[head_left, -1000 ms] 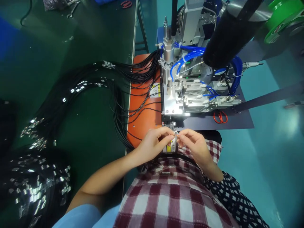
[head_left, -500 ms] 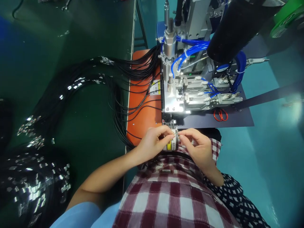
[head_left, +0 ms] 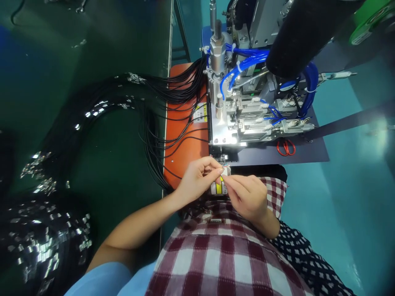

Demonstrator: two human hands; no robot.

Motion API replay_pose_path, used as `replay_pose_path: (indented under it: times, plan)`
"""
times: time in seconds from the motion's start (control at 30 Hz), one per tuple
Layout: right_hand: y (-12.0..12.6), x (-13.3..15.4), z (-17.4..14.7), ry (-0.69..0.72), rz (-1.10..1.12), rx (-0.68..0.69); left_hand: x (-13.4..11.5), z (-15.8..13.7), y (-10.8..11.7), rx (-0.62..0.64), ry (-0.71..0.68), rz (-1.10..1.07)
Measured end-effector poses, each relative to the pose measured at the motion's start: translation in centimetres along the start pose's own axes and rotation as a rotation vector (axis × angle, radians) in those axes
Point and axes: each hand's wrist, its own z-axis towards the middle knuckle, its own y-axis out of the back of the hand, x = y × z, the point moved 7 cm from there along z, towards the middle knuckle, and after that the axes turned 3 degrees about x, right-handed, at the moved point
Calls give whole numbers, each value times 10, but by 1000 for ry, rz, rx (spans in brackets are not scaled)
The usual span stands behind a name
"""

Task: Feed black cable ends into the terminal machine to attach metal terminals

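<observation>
My left hand (head_left: 199,179) is closed in a pinch at the front edge of the machine, over a white and yellow label plate (head_left: 219,188). Thin wire ends (head_left: 226,166) show just past its fingertips, seemingly the stripped end of a black cable. Close beside it, my right hand (head_left: 248,195) has thumb and forefinger pressed together near the left fingertips. What the right fingers pinch is too small to make out. Just beyond both hands is the metal pressing machine (head_left: 220,131), with several black cables (head_left: 185,96) running into its left side.
Bundles of black cables with shiny metal ends (head_left: 40,164) lie on the dark green table (head_left: 101,176) at left. An orange board (head_left: 177,162) carries cables up to the machine. Red-handled scissors (head_left: 286,148) rest on the grey base plate (head_left: 317,152). A black cylinder (head_left: 296,41) hangs above.
My right hand has moved left and slightly down, its fingers folding more tightly beside the left fingertips. My left hand stays nearly in place. The view has shifted slightly.
</observation>
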Motion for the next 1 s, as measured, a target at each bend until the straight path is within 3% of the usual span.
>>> replay_pose_path:
  times: [0.07, 0.23, 0.4, 0.57, 0.83, 1.0]
  plan:
    - [1, -8, 3, -130, 155, -18, 0, 0, 0, 10, 5, -20]
    - [-11, -38, 7, -672, 775, -43, 0, -3, -1, 10, -15, 15]
    - [-33, -35, 10, -875, 1252, 81, 0, -5, 1, -13, -47, 65]
    - [-42, -33, 9, -907, 1399, 137, 1, -6, 0, 1, -47, 58]
    - [-41, -34, 7, -776, 1180, 99, 6, -7, 1, 23, -47, 94]
    - [-32, -45, -5, -753, 1109, 118, 5, -29, 3, 263, -93, 451]
